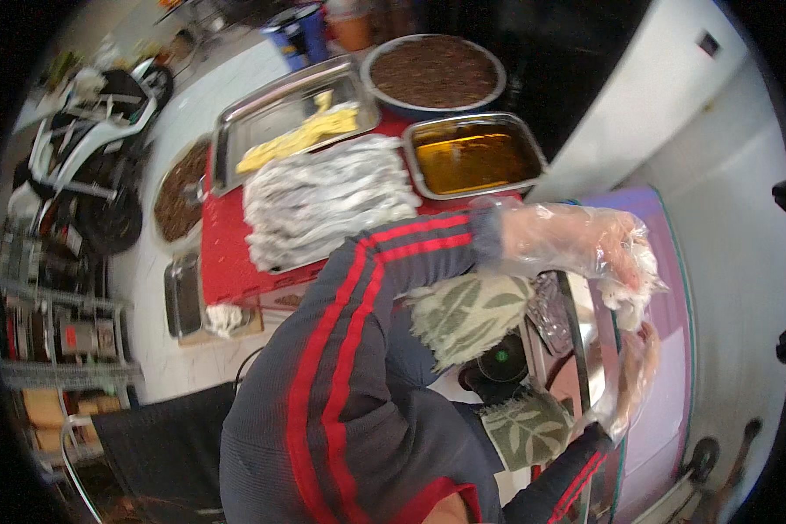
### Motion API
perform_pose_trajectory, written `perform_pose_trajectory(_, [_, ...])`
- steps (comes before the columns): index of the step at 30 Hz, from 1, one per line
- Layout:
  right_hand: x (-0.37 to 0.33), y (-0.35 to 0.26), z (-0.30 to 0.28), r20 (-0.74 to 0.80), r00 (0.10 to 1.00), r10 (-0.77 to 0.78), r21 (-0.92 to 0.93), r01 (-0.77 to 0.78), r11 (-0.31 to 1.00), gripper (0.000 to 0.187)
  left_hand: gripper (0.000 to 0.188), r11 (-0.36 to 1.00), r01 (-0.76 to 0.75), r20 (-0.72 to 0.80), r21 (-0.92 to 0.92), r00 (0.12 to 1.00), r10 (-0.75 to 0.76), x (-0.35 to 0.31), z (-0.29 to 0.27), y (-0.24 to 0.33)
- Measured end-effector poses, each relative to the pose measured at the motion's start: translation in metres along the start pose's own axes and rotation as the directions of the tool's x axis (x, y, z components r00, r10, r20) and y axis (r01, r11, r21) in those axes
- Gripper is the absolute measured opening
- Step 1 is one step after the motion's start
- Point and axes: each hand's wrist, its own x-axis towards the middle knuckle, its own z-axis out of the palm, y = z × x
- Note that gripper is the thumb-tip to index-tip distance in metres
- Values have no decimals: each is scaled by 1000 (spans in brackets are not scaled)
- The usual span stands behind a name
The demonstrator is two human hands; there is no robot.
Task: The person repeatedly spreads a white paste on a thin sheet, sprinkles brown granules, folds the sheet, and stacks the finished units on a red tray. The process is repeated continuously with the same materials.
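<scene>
Red table (223,266): my landmark for every place here.
Near right corner: my left sleeve (419,244) crosses it, barring the straight way from my lap to the amber pan (476,164).
Table top: the grey-white pile (327,201) takes up most of the near part.
Far left: I could slip fingers onto bare metal in the long tray (233,135), beside the yellow strip (301,140).
Far right: round tub (432,74) and pan crowd together; a white panel (616,113) stands close by.
Right of it: a white clump (630,288) plugs the gap between my hands; beyond them, bare lilac surface (668,410) leaves passage.
</scene>
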Motion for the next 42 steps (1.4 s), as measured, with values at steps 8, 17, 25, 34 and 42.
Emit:
perform_pose_trajectory(8, [-3,-64,3,-92,991,-94,392,123,912,45,35,568,182,-567,803,529,632,-278,27,151])
perform_pose_trajectory(17, [12,-103,20,-52,966,-253,395,252,884,40,57,600,502,-725,622,81,684,-553,65,158])
perform_pose_trajectory(25, [-9,-77,7,-27,977,-211,384,205,901,38,49,-38,930,-917,-365,-352,186,-716,62,-66])
perform_pose_trajectory(34, [-51,-108,11,-126,983,-132,352,169,921,34,31,342,662,-620,667,238,747,-390,-127,149])
perform_pose_trajectory(42, [-90,-118,3,-36,995,88,251,-76,965,28,59,-525,567,-653,635,757,26,-195,-397,90])
